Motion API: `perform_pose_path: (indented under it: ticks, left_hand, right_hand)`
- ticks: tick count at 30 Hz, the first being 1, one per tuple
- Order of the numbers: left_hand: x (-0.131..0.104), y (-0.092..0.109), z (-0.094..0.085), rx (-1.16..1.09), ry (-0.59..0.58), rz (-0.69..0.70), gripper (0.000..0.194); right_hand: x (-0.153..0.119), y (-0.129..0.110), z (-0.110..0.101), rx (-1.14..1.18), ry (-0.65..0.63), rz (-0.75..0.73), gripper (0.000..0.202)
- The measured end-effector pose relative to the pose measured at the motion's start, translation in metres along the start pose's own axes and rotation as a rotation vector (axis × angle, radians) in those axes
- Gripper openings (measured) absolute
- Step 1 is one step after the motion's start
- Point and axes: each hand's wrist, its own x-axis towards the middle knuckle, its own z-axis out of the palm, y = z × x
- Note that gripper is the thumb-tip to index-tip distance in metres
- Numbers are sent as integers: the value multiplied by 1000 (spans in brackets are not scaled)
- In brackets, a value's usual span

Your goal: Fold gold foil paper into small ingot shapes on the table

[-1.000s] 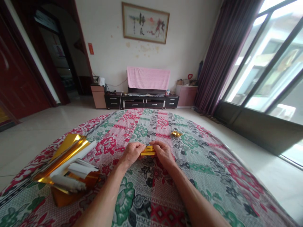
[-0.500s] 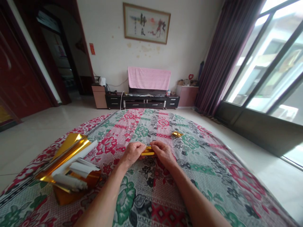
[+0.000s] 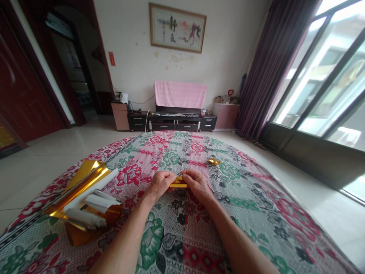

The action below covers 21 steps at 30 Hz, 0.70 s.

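Note:
Between my two hands is a small folded piece of gold foil paper (image 3: 179, 185), held a little above the patterned cloth (image 3: 171, 232). My left hand (image 3: 160, 184) pinches its left end with thumb and fingers. Its right end is pinched in the same way by my right hand (image 3: 198, 185). The fingertips almost meet above the strip, and the undersides of the fingers are hidden. Beyond my right hand, a folded gold foil piece (image 3: 213, 161) lies on the cloth.
Gold foil sheets (image 3: 92, 179), partly curled with white undersides, lie in a heap on the cloth at the left. Past the far edge of the cloth stands a low TV cabinet (image 3: 173, 123) with a pink towel (image 3: 180, 93) over the screen. Purple curtains (image 3: 270, 64) hang at the right.
Both hands keep their pinch on the gold foil paper in nearly the same place. The whole view has shifted very slightly.

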Motion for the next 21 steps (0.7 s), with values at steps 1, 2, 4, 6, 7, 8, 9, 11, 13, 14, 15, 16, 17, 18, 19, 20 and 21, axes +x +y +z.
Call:
perform_pose_path:
  ticks: [1,2,4,6,7,8,9,11,13,14,15,16,17,18,19,20,21]
  left_hand:
    - [0,0,0,5,-1,-3,26]
    - [0,0,0,9,-4,-4,27]
    - [-1,1,0,11,-11,-6,27]
    - [-2,2,0,6,-25,-2,26]
    - [-3,2,0,1,-35,5,26]
    - [-3,3,0,-5,-44,13,26]
    - [-3,2,0,-9,-52,21,26]
    - [-3,2,0,-14,-61,29,26]
    - [-2,2,0,-11,-66,27,26]
    - [-2,1,0,-10,-69,23,26]
    - [-1,1,0,-9,-71,19,27]
    - [-1,1,-1,-7,-71,15,28]
    - [0,0,-1,-3,-70,13,29]
    - [0,-1,-1,2,-66,13,30]
    - [1,-2,-1,11,-61,17,31]
    - [2,-4,0,22,-53,23,31]
    - [2,-5,0,35,-42,28,31]
  right_hand:
    - [0,0,0,-11,-1,-5,23]
    - [0,0,0,-19,0,-8,23]
    - [0,1,0,-28,8,-13,22]
    - [0,2,0,-20,17,-16,22]
    - [1,3,1,-10,20,-15,22]
    - [1,3,1,1,21,-13,22]
    - [1,3,1,13,20,-10,22]
    - [1,3,1,35,13,3,22]
    - [1,3,1,44,9,11,22]
    - [1,3,1,41,10,11,22]
    - [1,3,1,35,14,6,22]
    - [1,3,1,28,21,-1,22]
    - [1,3,2,22,27,-8,22]
    - [1,3,2,18,29,-13,23]
    - [0,3,2,15,27,-17,23]
    - [0,3,3,11,22,-23,22]
    - [0,3,3,5,18,-31,22]
